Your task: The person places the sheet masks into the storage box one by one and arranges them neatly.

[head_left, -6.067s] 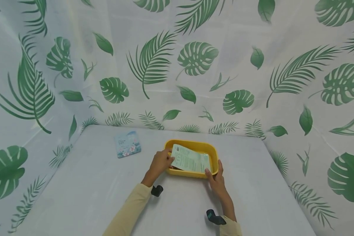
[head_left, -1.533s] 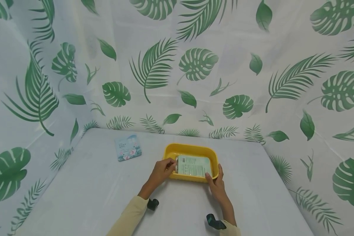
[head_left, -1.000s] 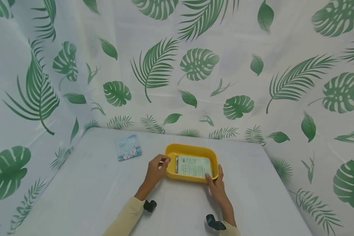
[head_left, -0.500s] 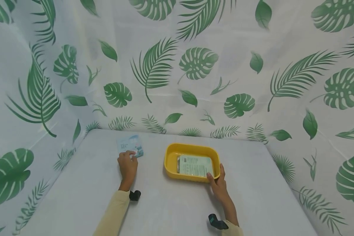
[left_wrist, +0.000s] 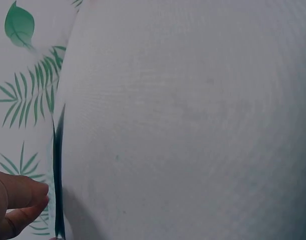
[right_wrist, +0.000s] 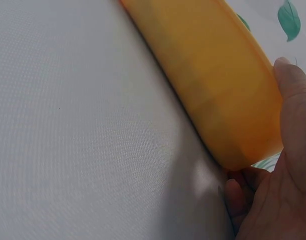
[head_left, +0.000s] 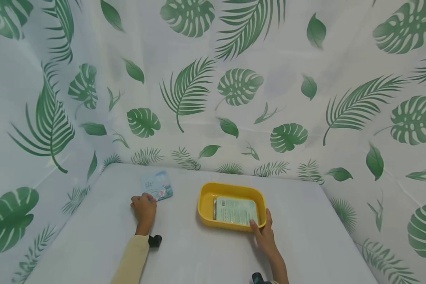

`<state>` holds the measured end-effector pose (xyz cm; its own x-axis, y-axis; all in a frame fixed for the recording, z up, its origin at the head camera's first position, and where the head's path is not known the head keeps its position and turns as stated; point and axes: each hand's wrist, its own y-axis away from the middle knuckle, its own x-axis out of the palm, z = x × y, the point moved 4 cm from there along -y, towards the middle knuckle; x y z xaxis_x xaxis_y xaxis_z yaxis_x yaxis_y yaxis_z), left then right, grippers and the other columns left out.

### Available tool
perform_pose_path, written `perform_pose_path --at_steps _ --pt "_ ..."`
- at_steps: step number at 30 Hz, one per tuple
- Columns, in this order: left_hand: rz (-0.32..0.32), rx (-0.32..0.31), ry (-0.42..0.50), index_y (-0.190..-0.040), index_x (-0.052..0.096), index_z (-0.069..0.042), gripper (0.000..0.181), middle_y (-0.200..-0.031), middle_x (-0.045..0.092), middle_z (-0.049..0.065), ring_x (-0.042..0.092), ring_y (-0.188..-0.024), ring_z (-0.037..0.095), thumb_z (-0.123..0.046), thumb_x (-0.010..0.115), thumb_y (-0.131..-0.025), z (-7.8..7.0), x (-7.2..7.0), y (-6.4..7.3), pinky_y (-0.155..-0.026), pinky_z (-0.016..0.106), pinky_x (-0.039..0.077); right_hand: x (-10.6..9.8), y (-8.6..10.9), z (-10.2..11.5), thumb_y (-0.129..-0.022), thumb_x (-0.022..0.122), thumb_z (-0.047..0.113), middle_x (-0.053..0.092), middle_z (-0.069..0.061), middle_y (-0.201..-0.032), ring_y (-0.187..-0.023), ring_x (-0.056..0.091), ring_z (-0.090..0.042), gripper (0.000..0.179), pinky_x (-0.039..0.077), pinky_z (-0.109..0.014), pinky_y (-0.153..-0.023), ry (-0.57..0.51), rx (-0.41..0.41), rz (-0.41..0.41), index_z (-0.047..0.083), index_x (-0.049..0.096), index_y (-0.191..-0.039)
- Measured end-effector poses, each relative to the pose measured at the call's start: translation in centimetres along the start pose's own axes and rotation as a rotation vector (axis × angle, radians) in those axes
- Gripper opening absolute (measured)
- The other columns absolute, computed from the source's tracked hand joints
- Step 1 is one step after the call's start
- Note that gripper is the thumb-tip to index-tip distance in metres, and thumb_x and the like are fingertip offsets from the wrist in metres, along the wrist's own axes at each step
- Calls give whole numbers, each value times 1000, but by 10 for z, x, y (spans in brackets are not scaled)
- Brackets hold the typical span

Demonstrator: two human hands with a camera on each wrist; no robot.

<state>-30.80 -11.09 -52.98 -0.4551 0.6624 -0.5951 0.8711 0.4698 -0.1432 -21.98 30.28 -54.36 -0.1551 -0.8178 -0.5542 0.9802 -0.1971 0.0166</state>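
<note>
A flat blue face mask packet with pink flowers lies at the table's back left. My left hand is at its near left corner, fingers curled. The left wrist view has the packet edge-on and raised, with my fingertips pinching its lower end; the thumb is mostly hidden. To the right stands a yellow plastic bin with a pale green face mask packet inside. My right hand grips the bin's near right corner, thumb at the rim and fingers round the outside.
White table cover lies under everything. A leaf-printed curtain closes off the back and both sides. Each wrist carries a small black camera.
My left hand has let go of the green packet in the bin, moved left and taken the blue packet's near corner. My right hand has stayed on the bin.
</note>
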Motion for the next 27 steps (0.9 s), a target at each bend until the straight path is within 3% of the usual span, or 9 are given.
perform_pose_path --at_steps 5,14,20,27 --pt "14 -1 -31 -91 61 8 7 -107 42 27 42 -97 43 6 61 -84 7 1 1 -84 52 35 1 4 -1 -100 50 41 25 -37 -152 -138 31 -51 86 23 -62 -113 14 14 -5 6 -6 -154" --pt "51 7 27 -91 61 9 15 -102 46 26 47 -92 39 13 52 -80 7 5 -9 -79 49 42 -7 6 3 -101 49 38 25 -40 -150 -138 29 -55 84 23 -62 -113 41 17 -17 5 -8 -154" --pt "84 0 31 -97 57 10 12 -101 47 28 48 -90 40 5 53 -87 8 8 -17 -76 49 41 -6 1 6 -101 50 37 25 -38 -151 -140 27 -52 84 21 -61 -114 31 6 -21 4 -8 -154" --pt "150 28 -114 -106 50 15 22 -105 44 32 53 -89 43 -2 56 -93 11 8 -29 -71 48 44 5 -4 6 -99 53 32 22 -40 -151 -138 29 -53 84 22 -62 -113 16 -14 -40 2 -4 -154"
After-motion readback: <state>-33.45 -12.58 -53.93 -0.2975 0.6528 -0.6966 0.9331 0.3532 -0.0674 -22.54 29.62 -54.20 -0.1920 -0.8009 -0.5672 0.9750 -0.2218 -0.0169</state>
